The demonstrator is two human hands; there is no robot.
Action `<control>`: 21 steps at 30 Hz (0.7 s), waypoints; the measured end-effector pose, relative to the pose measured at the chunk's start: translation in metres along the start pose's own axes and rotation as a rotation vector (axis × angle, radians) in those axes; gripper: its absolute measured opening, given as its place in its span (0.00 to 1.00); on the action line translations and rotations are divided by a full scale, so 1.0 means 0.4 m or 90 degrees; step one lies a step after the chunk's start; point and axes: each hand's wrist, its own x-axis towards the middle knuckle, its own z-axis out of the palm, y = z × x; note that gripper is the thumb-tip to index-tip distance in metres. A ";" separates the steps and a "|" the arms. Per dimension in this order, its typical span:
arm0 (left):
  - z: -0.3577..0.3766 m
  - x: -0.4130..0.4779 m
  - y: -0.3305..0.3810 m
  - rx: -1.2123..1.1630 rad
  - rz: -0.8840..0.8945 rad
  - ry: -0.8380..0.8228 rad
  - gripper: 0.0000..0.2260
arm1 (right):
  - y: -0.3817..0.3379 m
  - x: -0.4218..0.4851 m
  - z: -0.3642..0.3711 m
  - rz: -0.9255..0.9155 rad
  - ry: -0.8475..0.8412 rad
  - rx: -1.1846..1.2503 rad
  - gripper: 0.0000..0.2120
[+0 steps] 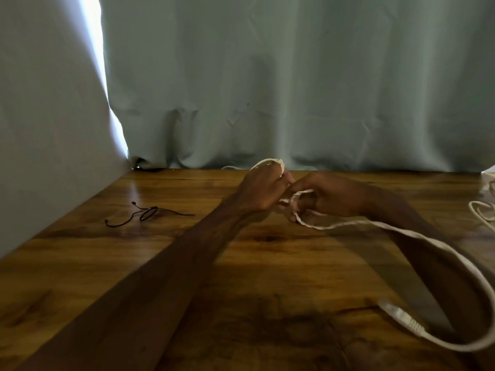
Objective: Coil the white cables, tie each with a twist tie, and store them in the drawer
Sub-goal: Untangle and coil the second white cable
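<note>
A wooden table (187, 263) stands before a grey curtain (294, 76). Near its far edge the left hand (261, 190) grips a small coil of white cable (401, 227), fingers curled round it. The right hand (332, 195), just beside, pinches the next loop. The tail trails right and back to its plug (399, 315). Black ties (146, 214) lie to the left.

No text, label, brand or number can be read; the white cable (348, 223), its plug (399, 315) and the wooden surface (187, 263) show none.

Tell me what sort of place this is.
Probably a room at home, though I can't be sure: a polished wooden table, a pale curtain hanging right behind it, and a white cable and black twist ties.
</note>
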 end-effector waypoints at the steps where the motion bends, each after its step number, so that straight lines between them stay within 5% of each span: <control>1: 0.001 -0.006 -0.002 0.020 -0.009 -0.008 0.12 | -0.003 -0.007 -0.009 0.002 0.006 0.038 0.08; 4: 0.001 -0.025 -0.018 -0.022 -0.046 -0.024 0.14 | -0.015 -0.029 -0.038 0.099 0.027 0.281 0.15; 7: -0.002 -0.024 -0.010 -0.001 -0.091 -0.039 0.13 | -0.023 -0.037 -0.053 0.062 0.096 0.329 0.18; 13: -0.008 -0.014 0.033 -0.162 -0.069 -0.112 0.20 | 0.020 -0.023 -0.068 0.118 0.386 0.589 0.14; 17: -0.004 -0.015 0.045 -0.348 -0.150 -0.171 0.26 | 0.041 -0.044 -0.092 0.141 0.418 0.799 0.07; 21: -0.008 -0.011 0.049 -0.287 -0.105 -0.188 0.29 | 0.059 -0.052 -0.102 0.101 0.458 0.922 0.06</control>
